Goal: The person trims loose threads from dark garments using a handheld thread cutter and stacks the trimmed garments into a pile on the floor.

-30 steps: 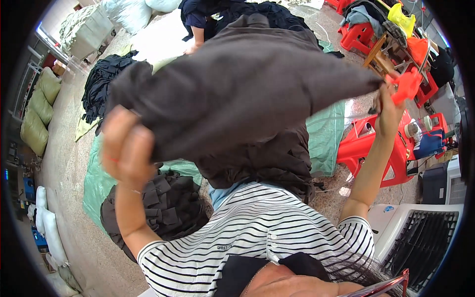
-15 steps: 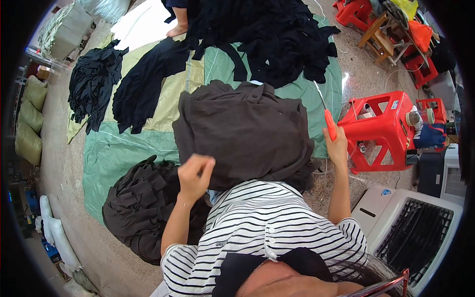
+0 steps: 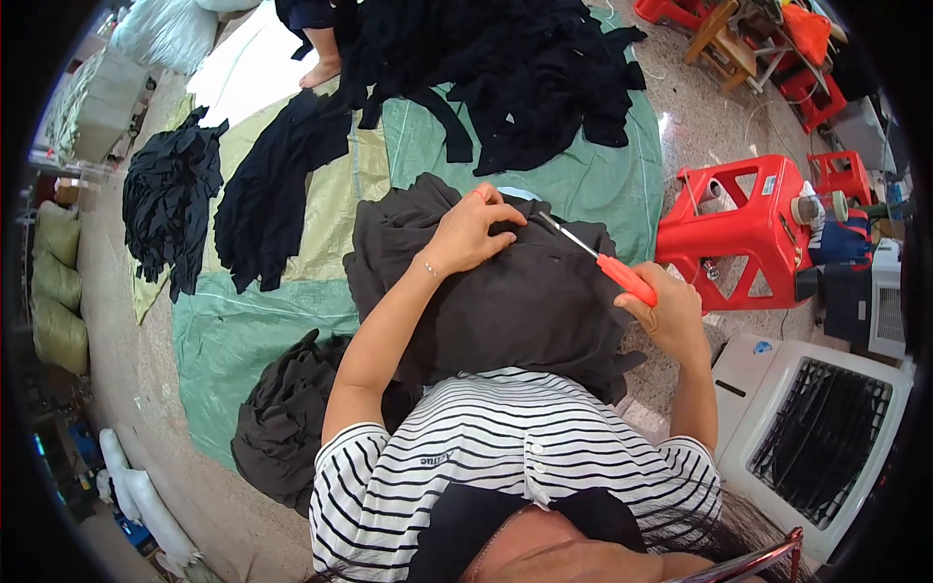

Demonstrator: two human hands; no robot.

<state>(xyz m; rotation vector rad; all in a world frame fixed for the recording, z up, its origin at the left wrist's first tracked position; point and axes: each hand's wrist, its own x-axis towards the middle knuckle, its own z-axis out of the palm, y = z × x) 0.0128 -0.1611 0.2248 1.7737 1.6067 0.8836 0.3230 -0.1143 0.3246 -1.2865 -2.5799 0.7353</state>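
A stack of dark brown garments lies across my lap. My left hand rests on its upper part, thumb and fingers bent together on a fold of the top garment. My right hand is closed round the orange-red handle of a slim metal-shafted tool. The tool's shaft slants up and left, its tip over the cloth near my left fingertips. I cannot make out the exact shape of the tip. At my left side is a bunched heap of brown garments.
Black garments are piled on the green sheet ahead, with smaller dark heaps to the left. Another person's bare foot is beyond. To my right stand a red plastic stool and a white air cooler.
My left hand has moved up and right from the near edge of the stack onto the garment's upper part. The tool has swung left, and its tip is now over the cloth.
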